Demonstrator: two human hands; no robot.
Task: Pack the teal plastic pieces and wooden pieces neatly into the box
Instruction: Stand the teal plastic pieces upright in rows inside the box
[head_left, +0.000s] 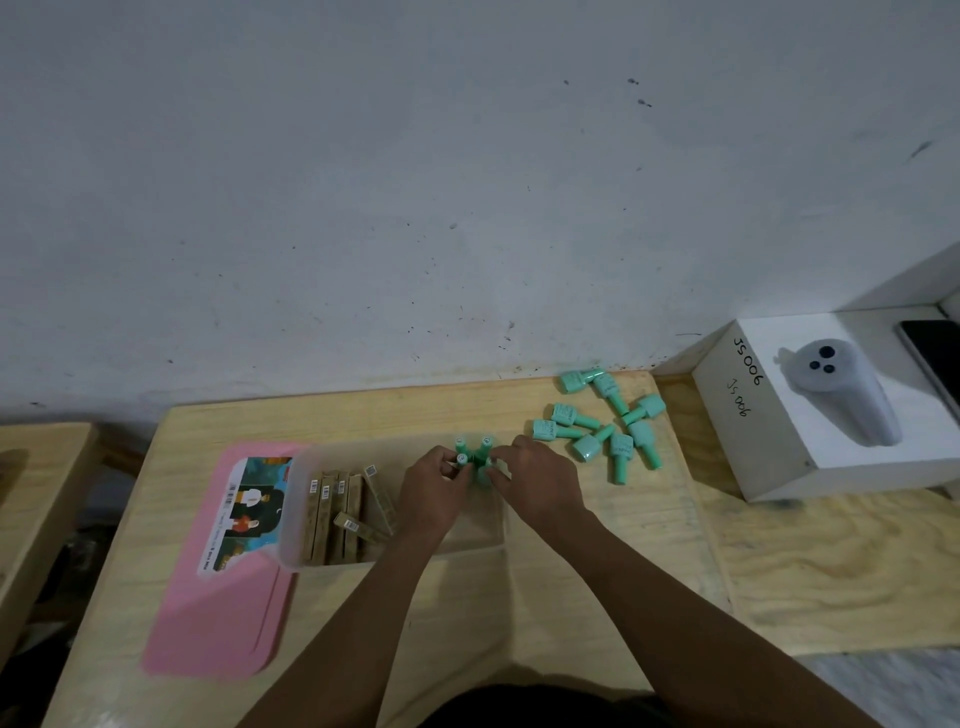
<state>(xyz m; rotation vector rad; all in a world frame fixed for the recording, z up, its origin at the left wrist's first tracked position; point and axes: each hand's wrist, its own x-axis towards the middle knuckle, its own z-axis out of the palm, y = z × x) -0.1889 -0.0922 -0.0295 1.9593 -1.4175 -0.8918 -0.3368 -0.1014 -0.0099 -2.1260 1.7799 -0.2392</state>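
A clear plastic box (296, 540) sits mid-table. Several wooden pieces (332, 514) stand packed in its left part. Both hands meet over the box's right part: my left hand (434, 493) and my right hand (535, 480) together pinch a small upright cluster of teal plastic pieces (474, 453). Several more teal pieces (605, 423) lie scattered on the table to the right of the box, close to the wall.
A pink lid (218, 613) with a picture label lies left of the box. A white box (810, 441) marked JS006 with a grey controller (841, 389) on top stands at the right. A wall runs along the wooden table's (519, 613) far edge.
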